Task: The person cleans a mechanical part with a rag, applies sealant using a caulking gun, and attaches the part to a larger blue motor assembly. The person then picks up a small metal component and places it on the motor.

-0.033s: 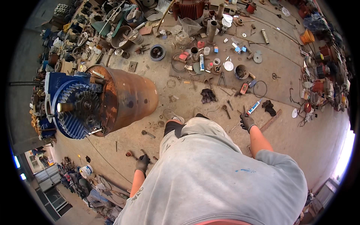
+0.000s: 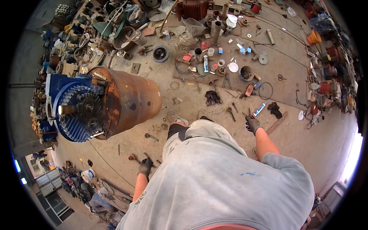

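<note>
My left hand point(image 2: 145, 167) hangs low at the left of my body in a dark work glove. Its fingers blend with brown metal pieces beside them, so I cannot tell what it holds. Just past it is a short tool with a rusty red end point(image 2: 132, 157). On the right, my right hand point(image 2: 252, 124), also gloved, has curled fingers around something hidden; a thin dark piece point(image 2: 249, 111) sticks up from them. The red end of a blue-and-white tube point(image 2: 260, 109) meets its fingertips, and whether it is gripped is unclear. A loose dark glove point(image 2: 274, 110) lies beyond.
A rusty drum point(image 2: 140, 101) with a blue gear housing point(image 2: 73, 109) stands at the left. Ahead lie wrenches point(image 2: 230, 113), another dark glove point(image 2: 212, 98), a bucket point(image 2: 246, 73) and a wire loop point(image 2: 265, 91). Machine parts crowd both sides; a wooden strip point(image 2: 277, 122) lies at right.
</note>
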### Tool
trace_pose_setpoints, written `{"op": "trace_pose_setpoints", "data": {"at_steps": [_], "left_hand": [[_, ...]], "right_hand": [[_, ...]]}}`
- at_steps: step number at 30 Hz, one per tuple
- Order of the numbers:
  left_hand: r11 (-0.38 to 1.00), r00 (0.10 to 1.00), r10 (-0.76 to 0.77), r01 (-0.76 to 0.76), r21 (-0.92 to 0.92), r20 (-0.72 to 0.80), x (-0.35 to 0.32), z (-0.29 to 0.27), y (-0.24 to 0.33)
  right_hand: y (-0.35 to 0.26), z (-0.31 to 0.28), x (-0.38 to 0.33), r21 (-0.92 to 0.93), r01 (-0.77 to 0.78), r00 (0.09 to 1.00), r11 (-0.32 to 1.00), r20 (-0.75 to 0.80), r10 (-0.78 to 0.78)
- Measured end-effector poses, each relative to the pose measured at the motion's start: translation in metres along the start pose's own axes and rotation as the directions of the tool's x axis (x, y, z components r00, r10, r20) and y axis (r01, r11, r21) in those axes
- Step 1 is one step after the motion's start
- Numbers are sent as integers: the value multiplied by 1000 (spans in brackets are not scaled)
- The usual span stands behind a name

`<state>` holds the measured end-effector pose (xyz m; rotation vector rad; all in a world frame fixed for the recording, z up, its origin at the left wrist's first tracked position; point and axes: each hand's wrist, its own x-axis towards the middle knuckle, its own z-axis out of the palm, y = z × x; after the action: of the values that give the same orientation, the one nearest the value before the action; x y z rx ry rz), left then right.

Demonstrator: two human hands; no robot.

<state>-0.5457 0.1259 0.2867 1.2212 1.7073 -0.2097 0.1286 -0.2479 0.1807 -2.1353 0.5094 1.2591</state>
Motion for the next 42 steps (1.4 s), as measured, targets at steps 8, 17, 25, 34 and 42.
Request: {"op": "trace_pose_setpoints", "data": {"at_steps": [8, 17, 25, 34, 42], "left_hand": [[931, 978, -193, 208, -298, 81, 28, 24, -66], [659, 931, 228, -364, 658, 286, 46, 11, -102], [957, 986, 109, -138, 256, 126, -1, 16, 8], [984, 992, -31, 8, 180, 123, -16, 18, 33], [929, 986, -100, 43, 367, 137, 54, -52, -15]], "right_hand": [[30, -21, -7, -39, -100, 995, 994, 6, 100], [81, -1, -17, -40, -167, 984, 985, 62, 169], [83, -9, -17, -13, -139, 990, 990, 35, 140], [93, -2, -21, -15, -224, 974, 974, 39, 225], [73, 53, -56, 18, -266, 963, 964, 39, 265]]}}
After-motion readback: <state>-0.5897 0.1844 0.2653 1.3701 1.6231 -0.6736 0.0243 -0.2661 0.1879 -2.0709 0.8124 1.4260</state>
